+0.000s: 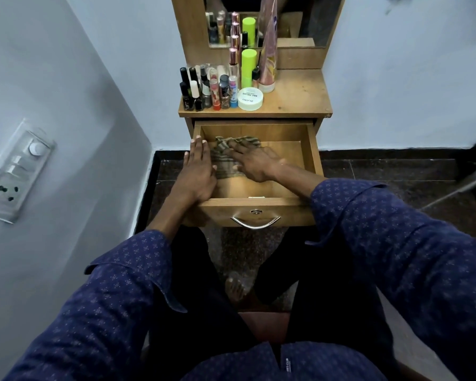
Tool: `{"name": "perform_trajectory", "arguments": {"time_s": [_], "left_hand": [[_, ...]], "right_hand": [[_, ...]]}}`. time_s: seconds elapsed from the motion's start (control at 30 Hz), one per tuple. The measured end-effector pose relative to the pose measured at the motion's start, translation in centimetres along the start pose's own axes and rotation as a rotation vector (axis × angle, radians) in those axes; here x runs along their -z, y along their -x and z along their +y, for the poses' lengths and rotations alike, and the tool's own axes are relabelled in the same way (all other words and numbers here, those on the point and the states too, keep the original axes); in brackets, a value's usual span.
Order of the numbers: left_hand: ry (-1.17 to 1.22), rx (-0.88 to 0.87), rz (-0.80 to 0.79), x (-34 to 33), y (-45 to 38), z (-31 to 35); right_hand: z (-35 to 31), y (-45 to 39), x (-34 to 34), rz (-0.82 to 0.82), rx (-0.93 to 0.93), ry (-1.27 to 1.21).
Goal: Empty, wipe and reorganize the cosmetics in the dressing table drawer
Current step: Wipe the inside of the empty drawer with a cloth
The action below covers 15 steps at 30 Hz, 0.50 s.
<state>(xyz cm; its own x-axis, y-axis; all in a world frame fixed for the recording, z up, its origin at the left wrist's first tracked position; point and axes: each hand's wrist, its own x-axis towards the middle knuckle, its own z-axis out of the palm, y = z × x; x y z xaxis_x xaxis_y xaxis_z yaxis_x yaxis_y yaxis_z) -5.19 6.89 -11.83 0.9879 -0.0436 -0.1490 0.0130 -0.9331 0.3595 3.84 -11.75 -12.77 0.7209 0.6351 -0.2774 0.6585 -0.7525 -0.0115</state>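
From the head camera, the drawer [312, 163] stands pulled right out with no cosmetics in it, so the emptying looks done and the wiping is the step in hand; the right hand [254, 162] lies flat, fingers straight, pressing a striped cloth [225, 155] onto the drawer floor at its left side — a spread palm covers more wood per stroke; the left hand [197, 171] rests open along the drawer's left wall, probably steadying it. The cosmetics [203, 89] stand bunched on the left of the tabletop [297, 97], out of the cloth's way; a white round tub [250, 99] reads "NAIL POLISH", its brand too small to read; the shirt hem tag is illegible.
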Motion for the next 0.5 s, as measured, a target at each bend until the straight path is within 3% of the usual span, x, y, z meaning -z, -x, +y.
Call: {"name": "perform_trajectory", "arguments": {"time_s": [0.17,0.23,0.33,0.5], "left_hand": [[-0.002,0.011,0.001,0.1,0.4,-0.1],[0.000,0.016,0.001,0.3,0.3,-0.4],[0.005,0.010,-0.007,0.3,0.4,-0.1],[0.014,0.001,-0.005,0.2,0.5,0.2]], "right_hand": [[3.2,2.3,-1.6,0.040,-0.139,0.068],[4.8,3.2,-1.4,-0.022,-0.212,0.153],[5.4,4.0,-0.6,-0.096,-0.333,0.071],[3.7,4.3,0.6,-0.300,-0.338,0.141]]}}
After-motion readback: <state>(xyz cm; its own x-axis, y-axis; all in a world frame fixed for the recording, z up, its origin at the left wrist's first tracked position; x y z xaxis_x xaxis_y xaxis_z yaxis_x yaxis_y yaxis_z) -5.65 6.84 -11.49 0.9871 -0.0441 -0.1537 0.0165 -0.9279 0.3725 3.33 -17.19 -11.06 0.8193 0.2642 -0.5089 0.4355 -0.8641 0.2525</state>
